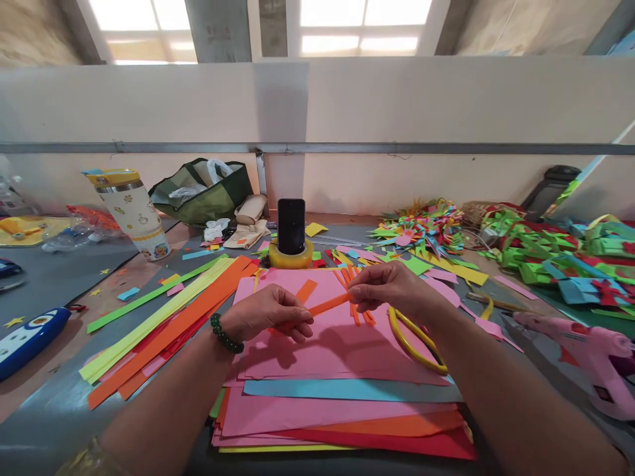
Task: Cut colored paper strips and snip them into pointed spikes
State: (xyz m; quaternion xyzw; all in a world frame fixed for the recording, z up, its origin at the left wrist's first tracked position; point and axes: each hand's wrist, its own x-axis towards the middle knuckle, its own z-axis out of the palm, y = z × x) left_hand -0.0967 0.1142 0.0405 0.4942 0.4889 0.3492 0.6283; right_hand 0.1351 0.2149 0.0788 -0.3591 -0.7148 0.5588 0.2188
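Note:
Over a stack of coloured paper [317,354], pink on top, my two hands stretch an orange paper strip [330,305] between them. My left hand [272,314] is closed on the strip's left end. On the other side my right hand [384,285] pinches the right end between thumb and fingers. Thin orange slivers [364,316] fan out above and below the right fingertips; whether they join the strip I cannot tell. Another orange length [306,291] shows behind my left fingers. Yellow-handled scissors [419,340] lie under my right wrist, their blades hidden.
Long paper strips [169,330] lie at left, near a tumbler [133,215] and a blue-and-white tool [32,340]. A phone [291,226] stands in a yellow tape roll [290,258]. At right are a pink glue gun [585,357] and heaped paper pieces [570,258].

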